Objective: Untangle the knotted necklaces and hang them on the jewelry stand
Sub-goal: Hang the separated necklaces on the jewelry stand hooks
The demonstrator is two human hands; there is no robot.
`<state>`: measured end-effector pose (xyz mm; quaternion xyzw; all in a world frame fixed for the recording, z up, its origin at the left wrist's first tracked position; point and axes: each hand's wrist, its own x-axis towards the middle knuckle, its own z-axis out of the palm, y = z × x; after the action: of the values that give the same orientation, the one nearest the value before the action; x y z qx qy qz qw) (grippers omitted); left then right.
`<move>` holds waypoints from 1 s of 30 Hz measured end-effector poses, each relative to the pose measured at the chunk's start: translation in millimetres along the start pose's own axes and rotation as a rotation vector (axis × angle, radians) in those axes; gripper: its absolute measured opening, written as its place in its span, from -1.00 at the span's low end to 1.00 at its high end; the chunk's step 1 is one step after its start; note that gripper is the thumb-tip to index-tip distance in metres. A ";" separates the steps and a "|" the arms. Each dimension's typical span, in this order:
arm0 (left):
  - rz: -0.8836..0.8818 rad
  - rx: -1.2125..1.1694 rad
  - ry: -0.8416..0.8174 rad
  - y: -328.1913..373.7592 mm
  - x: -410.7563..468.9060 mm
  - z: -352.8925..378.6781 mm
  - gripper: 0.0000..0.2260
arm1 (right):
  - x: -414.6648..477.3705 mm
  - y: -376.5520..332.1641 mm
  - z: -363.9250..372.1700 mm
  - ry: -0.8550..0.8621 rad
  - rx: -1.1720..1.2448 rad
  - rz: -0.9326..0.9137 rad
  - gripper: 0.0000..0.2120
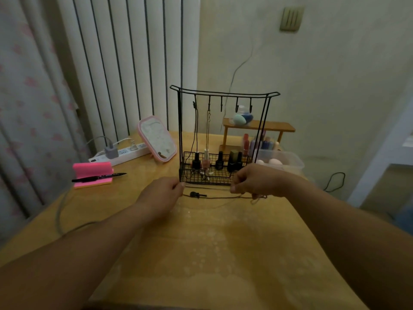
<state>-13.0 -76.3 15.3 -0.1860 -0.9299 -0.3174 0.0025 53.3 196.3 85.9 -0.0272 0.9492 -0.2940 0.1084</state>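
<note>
A dark cord necklace (214,197) is pinched and stretched between the left hand (161,193) and right hand (253,181), held apart, near the wire jewelry stand (223,135).

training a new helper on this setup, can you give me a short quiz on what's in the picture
1. True or false: the left hand and the right hand each pinch the dark cord necklace.
2. How many necklaces already hang on the jewelry stand?
3. The black pen lies on: A) the pink holder; B) a mirror; C) a plastic box.

Key: 1 true; 2 two; 3 A.
</note>
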 end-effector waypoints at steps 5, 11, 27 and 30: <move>0.176 -0.027 -0.131 30.9 1.0 12.9 -0.61 | 5.8 -22.4 -4.2 0.006 0.043 -0.083 -0.90; 0.178 -0.505 -0.282 86.4 14.9 -1.8 -0.80 | 13.3 -32.7 -15.8 0.051 0.246 -0.089 -0.88; 0.208 -0.478 -0.404 114.0 26.8 -58.6 -0.77 | -4.7 -56.2 -57.7 0.115 0.279 -0.170 -0.80; 0.275 -0.424 -0.366 127.8 33.5 -70.2 -0.86 | -5.4 -67.4 -69.6 0.161 0.252 -0.178 -0.79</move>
<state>-7.8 -13.1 150.8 -0.3604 -0.7940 -0.4624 -0.1610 42.4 179.7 180.9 -0.0739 0.9044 -0.4203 0.0080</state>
